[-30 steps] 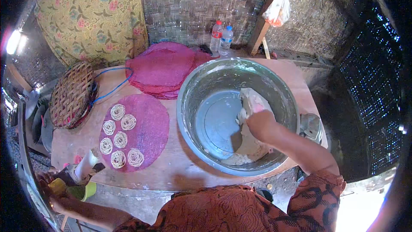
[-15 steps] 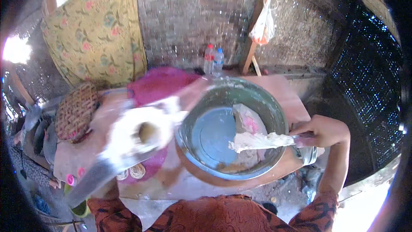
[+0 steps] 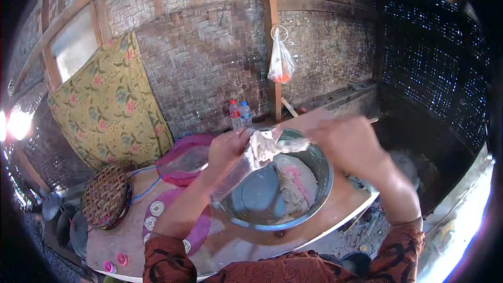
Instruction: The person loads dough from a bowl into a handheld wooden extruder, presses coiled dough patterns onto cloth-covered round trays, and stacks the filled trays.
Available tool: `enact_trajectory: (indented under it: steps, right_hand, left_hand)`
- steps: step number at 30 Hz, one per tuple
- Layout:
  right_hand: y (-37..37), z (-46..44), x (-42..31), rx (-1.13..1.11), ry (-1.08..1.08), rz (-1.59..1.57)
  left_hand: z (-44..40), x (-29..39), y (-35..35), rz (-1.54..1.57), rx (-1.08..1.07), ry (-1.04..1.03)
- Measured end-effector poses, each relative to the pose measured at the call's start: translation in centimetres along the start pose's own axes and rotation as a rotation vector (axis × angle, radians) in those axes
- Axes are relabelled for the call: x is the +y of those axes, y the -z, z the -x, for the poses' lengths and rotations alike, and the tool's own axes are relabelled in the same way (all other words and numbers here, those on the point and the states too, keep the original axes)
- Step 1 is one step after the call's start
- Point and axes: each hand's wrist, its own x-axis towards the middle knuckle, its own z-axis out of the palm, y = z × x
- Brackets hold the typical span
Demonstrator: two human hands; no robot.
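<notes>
My left hand (image 3: 228, 149) is closed around a clear plastic bag (image 3: 230, 182) with pale, sticky dough at its upper end, held over the left side of a large metal basin (image 3: 327, 191). Blurred by motion, my right hand (image 3: 346, 139) grips a dough-coated spatula (image 3: 296, 145) whose front end reaches the bag's mouth. The spatula's exact shape is hidden under dough. Below, a mass of whitish dough (image 3: 298, 178) with a pink patch lies in the basin's right half.
On the table left of the basin lie a purple disc (image 3: 201, 225) bearing several spiral dough pieces, a woven basket (image 3: 107, 196) and a magenta mesh cover (image 3: 181, 165). Two plastic bottles (image 3: 240, 114) stand at the wall. A white bag (image 3: 281, 63) hangs from the post.
The bag in my left hand has moved away from the camera, over the basin. My right hand has moved left and up, bringing the spatula to the bag's mouth. The view has shifted.
</notes>
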Motion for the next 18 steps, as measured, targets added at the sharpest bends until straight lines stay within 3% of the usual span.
enact_trajectory:
  steps: [3, 5, 7, 9, 11, 12, 13, 14, 15, 17, 18]
  right_hand:
    - [-2.2, -0.2, -4.6, 0.067, -0.004, 0.147]
    - [-3.5, 1.0, -5.9, 0.062, 0.01, 0.189]
    - [-3.9, 2.0, -6.5, 0.061, 0.029, 0.232]
    - [-3.4, 3.7, -6.1, 0.041, 0.004, 0.174]
    - [-0.6, 4.2, -5.1, -0.032, -0.08, 0.107]
    - [-0.3, 4.5, -4.3, 0.057, -0.217, -0.074]
    - [-0.1, 4.6, -3.8, 0.143, -0.354, -0.257]
    - [-1.1, 3.8, -3.7, 0.256, -0.468, -0.512]
    - [-3.1, 2.6, -4.0, 0.258, -0.48, -0.508]
    - [-6.7, -0.2, -4.9, 0.705, -0.35, -0.726]
    - [-7.1, -0.8, -6.3, 0.575, -0.454, -0.764]
  left_hand:
    - [-0.3, 1.9, 0.0, 0.034, 0.117, -0.04]
    - [-0.5, 3.0, 2.0, 0.024, -0.169, 0.041]
    - [0.0, 2.7, 2.1, 0.032, -0.102, 0.034]
    - [0.3, 2.2, 2.7, 0.012, -0.081, 0.165]
    - [0.6, -1.9, 0.4, 0.097, 0.088, 0.213]
    - [0.0, -2.5, 0.7, 0.142, 0.174, 0.231]
    - [-0.2, -2.4, 2.0, -0.386, 0.134, 0.007]
    - [-0.6, -2.9, 1.3, -0.29, 0.239, -0.062]
    - [-0.9, -2.2, 1.0, -0.285, 0.236, -0.072]
    - [-1.9, 0.9, -0.1, 0.03, 0.324, 0.006]
    - [-2.5, 2.4, 0.6, 0.07, 0.348, 0.028]
